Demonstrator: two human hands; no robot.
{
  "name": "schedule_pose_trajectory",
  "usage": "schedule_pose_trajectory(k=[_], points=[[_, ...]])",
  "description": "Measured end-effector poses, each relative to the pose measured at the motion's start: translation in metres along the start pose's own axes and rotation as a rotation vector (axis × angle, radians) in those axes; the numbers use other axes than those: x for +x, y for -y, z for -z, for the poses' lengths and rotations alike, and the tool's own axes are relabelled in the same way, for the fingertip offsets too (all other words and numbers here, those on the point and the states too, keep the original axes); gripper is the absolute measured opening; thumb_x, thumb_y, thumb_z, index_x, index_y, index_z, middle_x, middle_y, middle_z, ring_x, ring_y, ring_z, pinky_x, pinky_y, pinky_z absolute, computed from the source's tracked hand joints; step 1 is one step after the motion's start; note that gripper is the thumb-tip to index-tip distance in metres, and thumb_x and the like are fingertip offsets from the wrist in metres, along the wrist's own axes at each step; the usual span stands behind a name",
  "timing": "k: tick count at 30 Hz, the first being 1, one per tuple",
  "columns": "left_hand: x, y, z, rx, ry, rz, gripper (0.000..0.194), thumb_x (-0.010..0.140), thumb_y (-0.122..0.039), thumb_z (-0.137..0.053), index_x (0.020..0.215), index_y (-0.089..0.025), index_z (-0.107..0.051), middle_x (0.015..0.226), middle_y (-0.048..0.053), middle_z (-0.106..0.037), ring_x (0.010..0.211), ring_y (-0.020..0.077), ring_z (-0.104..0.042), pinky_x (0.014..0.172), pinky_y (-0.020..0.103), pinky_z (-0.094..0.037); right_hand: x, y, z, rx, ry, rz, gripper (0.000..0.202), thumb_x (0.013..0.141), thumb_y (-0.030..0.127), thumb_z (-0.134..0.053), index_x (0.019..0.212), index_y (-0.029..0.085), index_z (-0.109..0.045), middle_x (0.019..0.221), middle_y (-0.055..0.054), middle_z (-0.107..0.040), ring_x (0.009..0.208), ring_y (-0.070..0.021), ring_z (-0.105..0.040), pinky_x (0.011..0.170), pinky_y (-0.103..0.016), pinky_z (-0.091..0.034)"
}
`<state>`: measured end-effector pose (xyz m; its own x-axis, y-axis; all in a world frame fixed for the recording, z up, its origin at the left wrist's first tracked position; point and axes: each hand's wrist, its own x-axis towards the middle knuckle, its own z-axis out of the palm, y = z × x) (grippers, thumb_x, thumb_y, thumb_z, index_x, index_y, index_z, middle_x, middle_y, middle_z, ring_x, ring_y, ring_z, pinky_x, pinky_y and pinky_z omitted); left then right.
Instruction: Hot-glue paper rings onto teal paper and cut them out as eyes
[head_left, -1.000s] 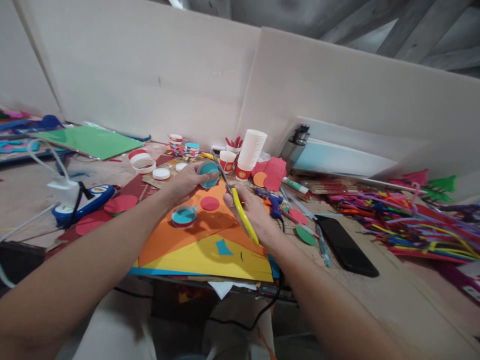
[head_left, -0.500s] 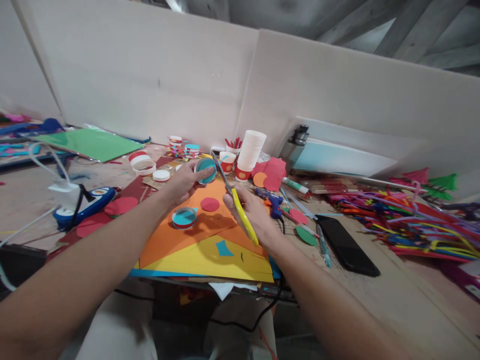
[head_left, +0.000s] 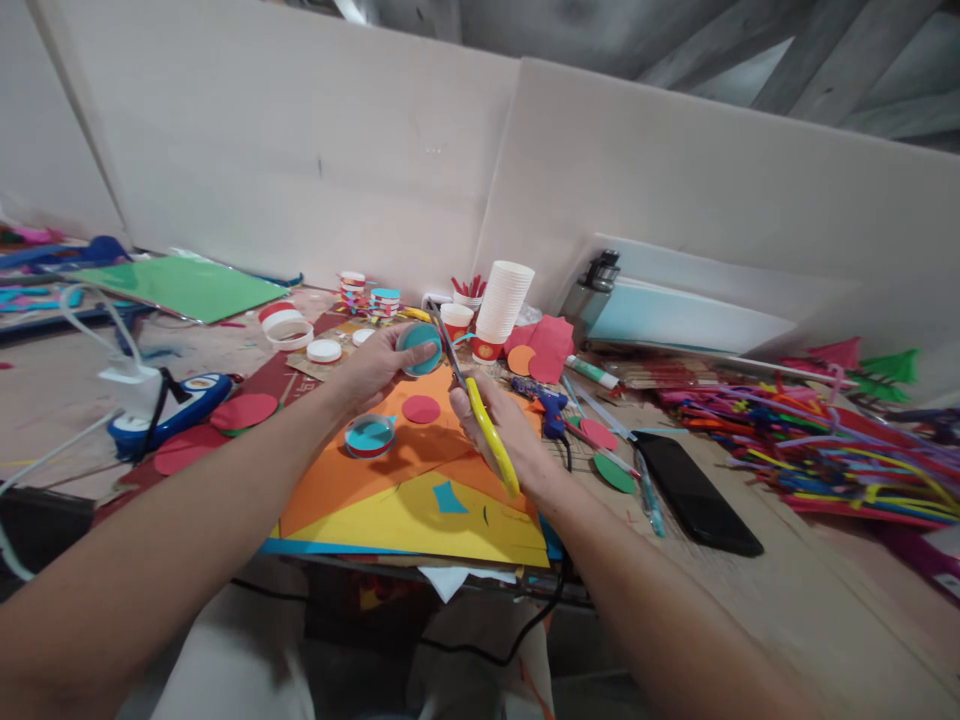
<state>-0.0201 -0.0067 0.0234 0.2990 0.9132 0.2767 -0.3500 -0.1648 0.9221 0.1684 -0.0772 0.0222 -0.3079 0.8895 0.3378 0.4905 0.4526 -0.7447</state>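
Observation:
Between the thumb and fingers of my left hand is a round blue paper piece. My right hand is wrapped round yellow-handled scissors, whose blades run along the right edge of the blue piece. Beneath my hands lie orange paper and yellow paper. On the orange sheet sit a cut cup section with blue inside and a red paper circle. A small blue scrap rests on the yellow sheet.
A tall stack of paper cups stands behind my right hand. To the right are a blue glue gun, a black phone and many coloured pipe cleaners. A blue holder with a white plug is at left.
My left hand and the blue piece have shifted slightly right and down, the piece turning a little. A thin blue strip now sticks out to the right of the scissor blades.

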Motion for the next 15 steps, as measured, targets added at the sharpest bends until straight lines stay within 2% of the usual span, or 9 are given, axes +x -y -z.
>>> schedule_pose_trajectory(k=[7, 15], points=[[0.0002, 0.0013, -0.0015, -0.041, 0.002, 0.004, 0.037, 0.058, -0.034, -0.092, 0.078, -0.015, -0.067, 0.065, -0.003, -0.057, 0.058, 0.0064, -0.048, 0.051, 0.018, -0.036, -0.0001, 0.0010, 0.0013, 0.049, 0.019, -0.016, 0.033, 0.093, 0.055, -0.052, 0.087, 0.023, -0.047, 0.071, 0.004, -0.046, 0.063, -0.0114, -0.041, 0.058, -0.026, -0.033], [0.0004, 0.0028, -0.0016, -0.073, 0.003, 0.004, 0.039, 0.057, -0.034, -0.093, 0.081, -0.014, -0.069, 0.067, -0.002, -0.060, 0.059, 0.0063, -0.050, 0.052, 0.017, -0.038, -0.0010, 0.0006, 0.0015, 0.030, 0.014, -0.014, 0.032, 0.093, 0.054, -0.053, 0.087, 0.023, -0.047, 0.070, 0.004, -0.046, 0.062, -0.0116, -0.039, 0.058, -0.026, -0.031]])
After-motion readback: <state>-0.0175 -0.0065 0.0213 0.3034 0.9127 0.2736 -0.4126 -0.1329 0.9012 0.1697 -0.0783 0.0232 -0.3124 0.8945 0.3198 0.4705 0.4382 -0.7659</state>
